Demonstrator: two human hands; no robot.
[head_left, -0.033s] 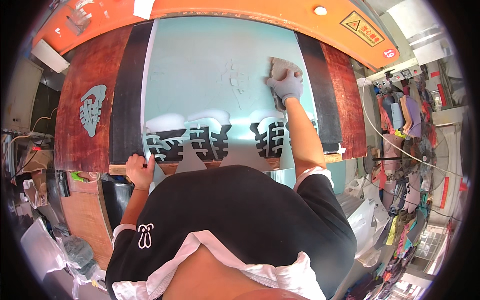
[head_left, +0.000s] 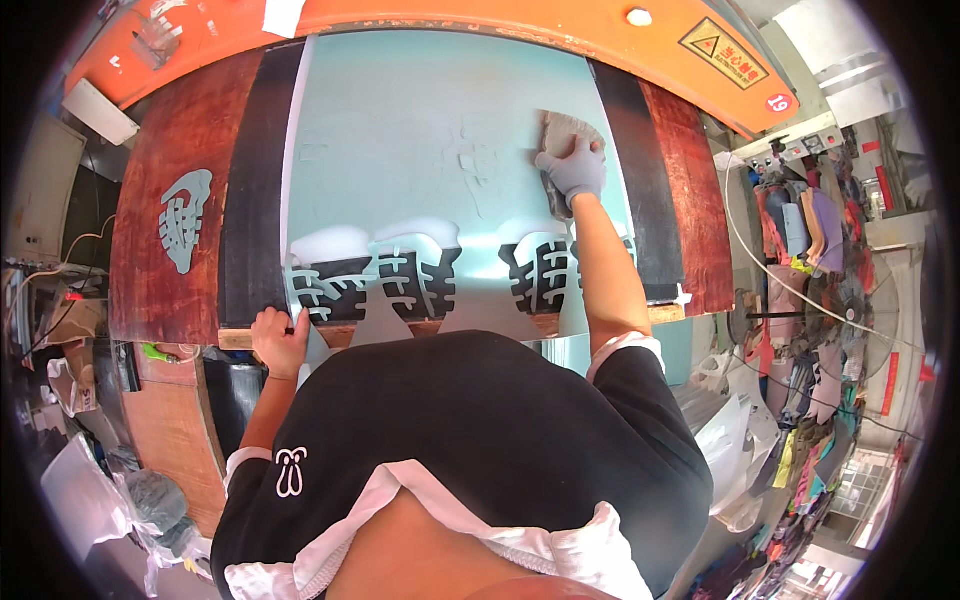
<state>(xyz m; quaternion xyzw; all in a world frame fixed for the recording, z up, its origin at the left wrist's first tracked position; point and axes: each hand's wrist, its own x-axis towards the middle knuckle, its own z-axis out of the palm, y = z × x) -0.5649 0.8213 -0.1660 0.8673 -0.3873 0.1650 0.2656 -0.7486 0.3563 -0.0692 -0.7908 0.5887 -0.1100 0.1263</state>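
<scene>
My right hand point(head_left: 575, 170), in a grey glove, is closed on a grey-brown cutting die point(head_left: 570, 132) with a curved outer edge. The die rests on the right side of a pale teal sheet point(head_left: 400, 120), and its underside is hidden. Along the near part of the sheet, several shoe-upper shapes are cut out, with the black surface showing through. My bare left hand point(head_left: 280, 342) is curled over the front edge of the board point(head_left: 237, 340), beside the sheet's near left corner.
A loose cut shoe-upper piece point(head_left: 184, 220) lies on the red-brown board at left. An orange machine beam point(head_left: 400, 14) spans the far side. Hanging coloured pieces point(head_left: 800, 230), a fan point(head_left: 845, 300) and a white cable point(head_left: 775, 280) are at right. Plastic bags point(head_left: 90, 495) sit lower left.
</scene>
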